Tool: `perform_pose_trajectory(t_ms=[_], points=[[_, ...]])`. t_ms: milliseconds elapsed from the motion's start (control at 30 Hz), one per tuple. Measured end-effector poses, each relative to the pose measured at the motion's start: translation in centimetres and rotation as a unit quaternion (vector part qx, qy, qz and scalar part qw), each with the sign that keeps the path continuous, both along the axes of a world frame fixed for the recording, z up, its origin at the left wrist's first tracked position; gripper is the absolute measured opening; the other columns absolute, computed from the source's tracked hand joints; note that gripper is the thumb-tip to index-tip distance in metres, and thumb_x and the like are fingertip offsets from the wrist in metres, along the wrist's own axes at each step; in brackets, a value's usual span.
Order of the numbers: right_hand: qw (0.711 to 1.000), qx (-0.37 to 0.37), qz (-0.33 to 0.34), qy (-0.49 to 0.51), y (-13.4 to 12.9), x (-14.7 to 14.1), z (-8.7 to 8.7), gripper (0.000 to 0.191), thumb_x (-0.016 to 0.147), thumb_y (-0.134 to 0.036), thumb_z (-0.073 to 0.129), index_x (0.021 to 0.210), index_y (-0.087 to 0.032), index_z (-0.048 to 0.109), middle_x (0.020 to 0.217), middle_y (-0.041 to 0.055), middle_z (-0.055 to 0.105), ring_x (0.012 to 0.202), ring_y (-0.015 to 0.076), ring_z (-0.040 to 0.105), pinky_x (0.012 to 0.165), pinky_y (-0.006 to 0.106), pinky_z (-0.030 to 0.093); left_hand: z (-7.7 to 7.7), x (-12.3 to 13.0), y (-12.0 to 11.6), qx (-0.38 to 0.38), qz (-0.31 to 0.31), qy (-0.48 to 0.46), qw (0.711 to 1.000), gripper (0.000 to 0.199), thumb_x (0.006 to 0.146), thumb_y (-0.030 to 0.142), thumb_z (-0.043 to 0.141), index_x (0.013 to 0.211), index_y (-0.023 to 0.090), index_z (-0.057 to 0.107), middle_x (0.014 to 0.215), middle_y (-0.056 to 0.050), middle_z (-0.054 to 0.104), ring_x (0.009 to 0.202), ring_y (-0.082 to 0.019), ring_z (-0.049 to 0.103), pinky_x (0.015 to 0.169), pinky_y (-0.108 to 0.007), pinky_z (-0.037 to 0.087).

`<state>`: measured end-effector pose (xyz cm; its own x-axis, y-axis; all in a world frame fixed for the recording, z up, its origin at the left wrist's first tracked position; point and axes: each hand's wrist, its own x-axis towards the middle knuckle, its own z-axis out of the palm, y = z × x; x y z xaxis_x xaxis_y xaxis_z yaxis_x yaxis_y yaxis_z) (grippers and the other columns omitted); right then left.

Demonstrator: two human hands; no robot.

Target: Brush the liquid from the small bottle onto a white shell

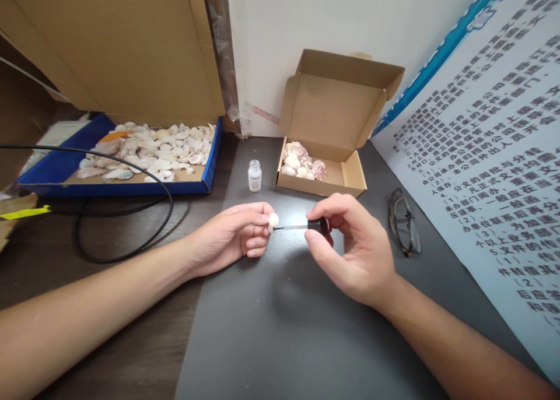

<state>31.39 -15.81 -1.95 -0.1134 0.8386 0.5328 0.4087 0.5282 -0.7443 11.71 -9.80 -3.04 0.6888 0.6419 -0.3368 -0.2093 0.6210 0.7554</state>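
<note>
Between the thumb and fingers of my left hand (238, 231) is a small white ribbed seashell (273, 221), held above the dark grey mat (245, 330). My right hand (354, 248) pinches the black cap of a small brush (317, 225). The brush's thin stem points left, and its dark tip touches or nearly touches the shell's lower edge. Behind my left hand stands a small clear glass bottle (254, 176), upright and without its cap, with a printed label.
A small cardboard box (324, 185) with its lid up holds several shells at the back. To the left, a larger blue box (184, 187) is full of pale shells. A black cable (168, 213) loops in front of it. Folded glasses (402, 222) lie right, beside a printed poster (494, 155).
</note>
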Motion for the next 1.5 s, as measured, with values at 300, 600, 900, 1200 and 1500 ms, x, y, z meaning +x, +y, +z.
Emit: perform_pose_trajectory(t_ms=[300,600,900,1200,1500], points=[[1.0,-0.013,-0.001,-0.004,0.12,-0.09,0.13,0.018,0.079,-0.011,0.061,0.092,-0.023,0.056,0.074,-0.004,0.053,0.057,0.0099,0.049,0.051,0.025,0.044,0.05,-0.02,0.02,-0.001,0.004,0.0,1.0,0.005,0.082,0.013,0.061,0.078,0.012,0.06,0.064,0.002,0.048,0.051,-0.006,0.037,0.048,-0.017,0.033],[0.999,-0.02,-0.023,-0.015,0.15,-0.12,0.24,0.017,0.08,-0.013,0.062,0.093,-0.023,0.057,0.075,-0.0031,0.054,0.058,0.0103,0.05,0.051,0.025,0.044,0.21,0.08,-0.01,-0.01,0.007,-0.006,1.0,0.005,0.081,0.014,0.061,0.077,0.013,0.059,0.061,0.002,0.046,0.05,-0.006,0.037,0.047,-0.017,0.033],[0.999,-0.014,-0.036,-0.014,0.14,0.11,0.12,0.016,0.08,-0.011,0.059,0.09,-0.023,0.056,0.07,-0.0039,0.053,0.057,0.0114,0.05,0.052,0.026,0.045,-0.07,-0.07,-0.01,-0.007,-0.003,-0.02,1.0,0.004,0.082,0.013,0.062,0.079,0.013,0.058,0.063,0.003,0.047,0.05,-0.005,0.037,0.048,-0.017,0.032],[0.999,-0.009,-0.034,-0.034,0.26,0.09,0.02,0.018,0.079,-0.01,0.059,0.09,-0.023,0.056,0.071,-0.0035,0.053,0.056,0.0115,0.05,0.051,0.026,0.045,-0.29,-0.17,0.06,-0.006,-0.013,-0.017,1.0,0.01,0.081,0.018,0.065,0.081,0.015,0.056,0.063,0.004,0.043,0.051,-0.006,0.035,0.049,-0.018,0.031],[0.999,-0.012,-0.029,-0.029,0.21,0.07,0.05,0.018,0.08,-0.011,0.061,0.093,-0.023,0.056,0.07,-0.0049,0.052,0.056,0.0101,0.05,0.052,0.024,0.045,-0.13,-0.11,-0.01,-0.001,-0.011,-0.011,1.0,0.007,0.08,0.017,0.063,0.08,0.015,0.056,0.062,0.003,0.043,0.051,-0.006,0.035,0.049,-0.018,0.032]])
